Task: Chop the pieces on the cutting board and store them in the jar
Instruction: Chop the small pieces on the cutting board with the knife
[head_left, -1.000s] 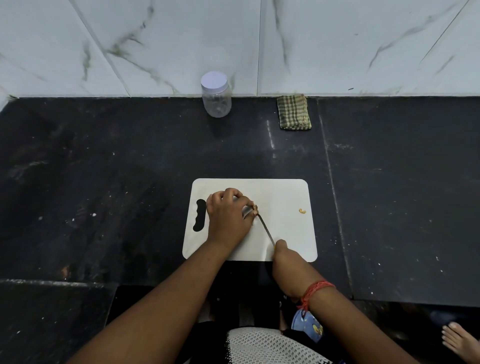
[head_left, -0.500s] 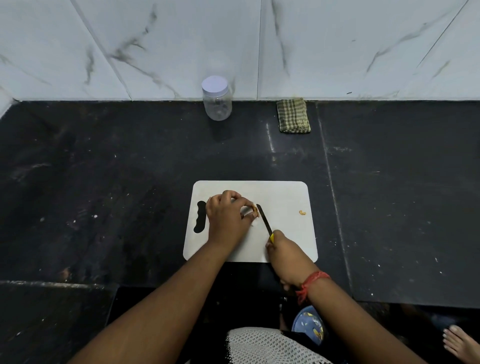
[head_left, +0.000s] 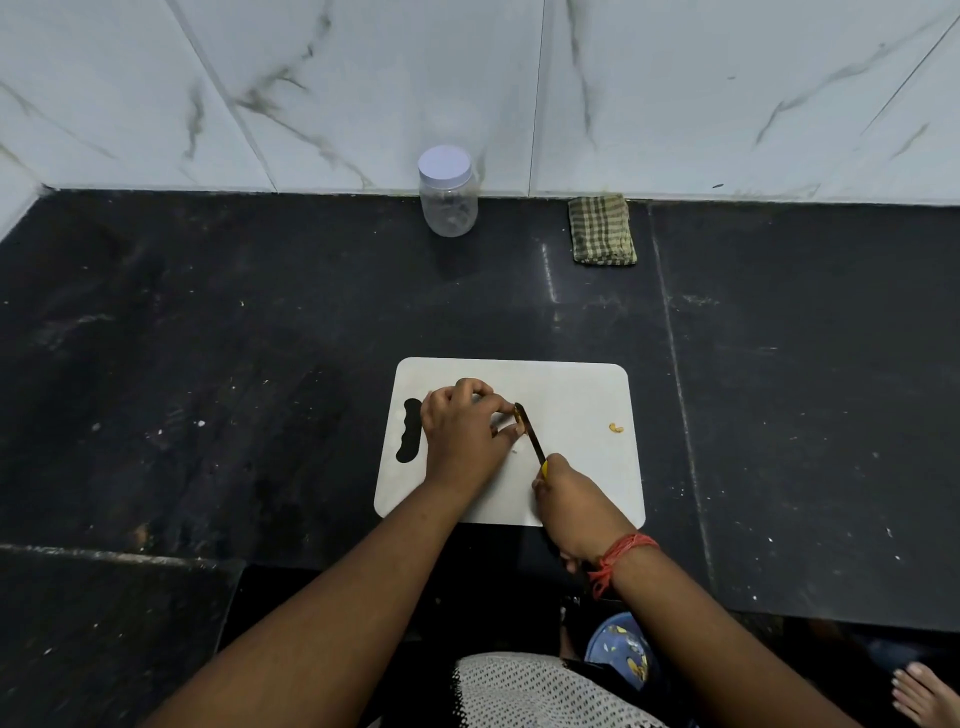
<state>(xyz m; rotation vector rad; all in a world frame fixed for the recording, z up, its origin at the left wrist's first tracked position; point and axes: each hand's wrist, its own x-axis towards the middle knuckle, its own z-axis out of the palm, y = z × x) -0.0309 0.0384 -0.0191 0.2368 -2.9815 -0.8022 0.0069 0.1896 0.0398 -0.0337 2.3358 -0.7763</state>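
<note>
A lone cashew piece (head_left: 616, 427) lies on the white cutting board's (head_left: 571, 395) right side; the lidded clear jar (head_left: 448, 193) stands by the wall.

one jar (head_left: 448, 200) — one knife (head_left: 529, 432), one cloth (head_left: 601, 229)

piece under the fingers: mostly hidden by the left hand (head_left: 464, 435); its shape cannot be told.
knife (head_left: 530, 434) handle: covered by the right hand (head_left: 574, 512); only a bit of yellow is seen.
small piece (head_left: 616, 427): too small for its kind to be told.
cutting board (head_left: 576, 395): near edge partly hidden by both arms.
jar (head_left: 448, 192): what is inside is too blurry to be made out.
bare foot (head_left: 927, 693): cut off at the bottom right corner.
blue thing (head_left: 621, 647): partly hidden by the right arm.
</note>
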